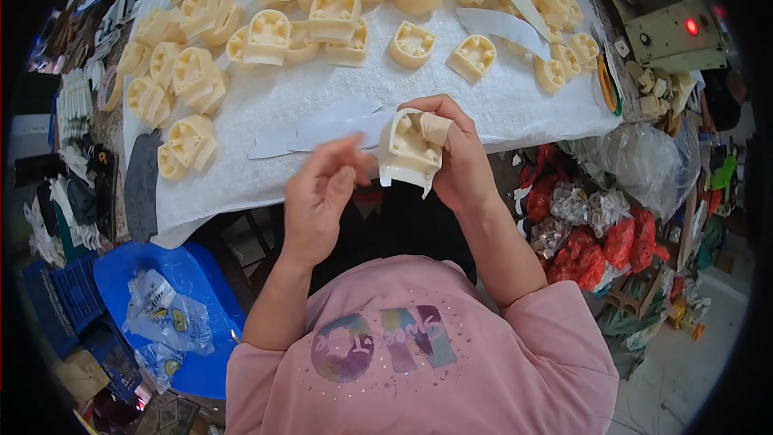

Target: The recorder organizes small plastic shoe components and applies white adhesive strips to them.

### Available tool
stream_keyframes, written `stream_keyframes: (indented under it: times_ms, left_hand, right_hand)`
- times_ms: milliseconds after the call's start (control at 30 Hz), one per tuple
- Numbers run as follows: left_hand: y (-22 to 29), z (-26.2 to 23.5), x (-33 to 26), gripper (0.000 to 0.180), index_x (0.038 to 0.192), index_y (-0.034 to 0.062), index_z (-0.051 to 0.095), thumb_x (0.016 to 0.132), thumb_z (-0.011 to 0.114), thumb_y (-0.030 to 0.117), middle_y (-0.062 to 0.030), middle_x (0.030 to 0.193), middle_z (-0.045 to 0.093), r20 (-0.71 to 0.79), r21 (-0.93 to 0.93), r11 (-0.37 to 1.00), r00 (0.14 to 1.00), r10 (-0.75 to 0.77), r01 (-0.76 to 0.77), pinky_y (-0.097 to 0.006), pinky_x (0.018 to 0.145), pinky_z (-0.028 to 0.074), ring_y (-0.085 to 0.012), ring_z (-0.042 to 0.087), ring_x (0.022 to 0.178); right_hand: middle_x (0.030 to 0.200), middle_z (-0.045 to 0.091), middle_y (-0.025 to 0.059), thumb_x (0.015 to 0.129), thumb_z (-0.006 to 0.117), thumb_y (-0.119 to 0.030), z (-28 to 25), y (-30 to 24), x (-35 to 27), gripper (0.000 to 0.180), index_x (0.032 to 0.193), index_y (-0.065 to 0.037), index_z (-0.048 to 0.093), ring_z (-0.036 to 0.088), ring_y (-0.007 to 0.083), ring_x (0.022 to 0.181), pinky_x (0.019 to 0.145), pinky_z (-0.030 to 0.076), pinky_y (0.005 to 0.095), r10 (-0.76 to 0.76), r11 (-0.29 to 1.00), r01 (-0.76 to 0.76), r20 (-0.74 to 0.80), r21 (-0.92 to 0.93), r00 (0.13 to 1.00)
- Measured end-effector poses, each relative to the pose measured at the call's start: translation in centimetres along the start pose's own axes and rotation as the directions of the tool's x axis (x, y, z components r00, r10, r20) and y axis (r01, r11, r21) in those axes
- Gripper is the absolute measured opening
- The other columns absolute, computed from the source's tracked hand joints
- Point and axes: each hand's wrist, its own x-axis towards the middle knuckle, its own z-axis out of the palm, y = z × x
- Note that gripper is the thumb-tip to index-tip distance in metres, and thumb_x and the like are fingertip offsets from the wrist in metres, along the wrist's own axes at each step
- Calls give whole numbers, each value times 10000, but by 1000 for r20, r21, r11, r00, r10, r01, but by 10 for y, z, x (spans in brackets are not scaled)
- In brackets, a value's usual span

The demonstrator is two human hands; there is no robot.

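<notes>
A cream plastic shoe heel [409, 143], D-shaped and hollow with small pegs inside, is held up off the table's near edge. My right hand [467, 157] grips it from the right, its thumb inside the hollow; a tan covering wraps the thumb. A white strip seems to run round the heel's outer wall, with loose ends at the bottom. My left hand [316, 197] hovers just left of the heel, holding nothing I can see, fingers loosely bent and apart, tips blurred. White strips [334, 125] lie behind it on the table.
Many more cream heels [270, 36] cover the far and left parts of the white-covered table [282, 97]. More white strips [503, 28] lie at the far right, near a machine with a red light [672, 36]. A blue chair [213, 290] and red bags [580, 254] flank me.
</notes>
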Motion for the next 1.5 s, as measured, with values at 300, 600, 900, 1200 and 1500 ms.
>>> stream_keyframes:
  times_ms: [300,600,900,1200,1500]
  left_hand:
    - [-2,9,3,224,873,44,589,698,644,-85,-93,864,548,65,432,714,809,585,-551,-272,647,423,-200,532,770]
    - [11,14,5,267,825,79,633,608,675,-70,-53,887,579,187,716,386,693,696,-582,-326,644,447,-247,530,761]
    - [-6,6,9,261,851,28,608,647,596,-135,-148,984,604,183,400,650,752,634,-646,-397,801,506,-371,589,964]
    - [-4,3,6,282,872,23,617,638,608,-134,-150,997,623,140,300,717,773,619,-629,-404,804,513,-386,599,957]
    - [2,2,9,296,857,12,611,597,609,-129,-151,940,634,229,345,685,765,602,-642,-372,747,531,-358,623,906]
  right_hand:
    - [876,580,88,826,417,-182,-4,11,0,240,965,-4,496,587,126,762,671,498,266,108,994,-101,155,-50,982]
    - [763,567,46,842,377,-237,-3,13,1,249,906,-34,505,557,94,633,540,472,232,199,978,-181,220,-101,955]
    - [735,517,45,888,393,-300,-4,16,-3,334,1007,-25,540,512,95,595,464,430,217,71,978,-15,263,-208,962]
    - [993,546,53,791,647,-53,-28,-13,-6,289,1067,-14,570,545,118,886,764,476,245,43,977,83,563,-197,825]
    - [836,585,70,734,618,-25,-27,-20,-5,213,944,4,591,593,128,735,682,506,246,19,843,292,567,-453,823]
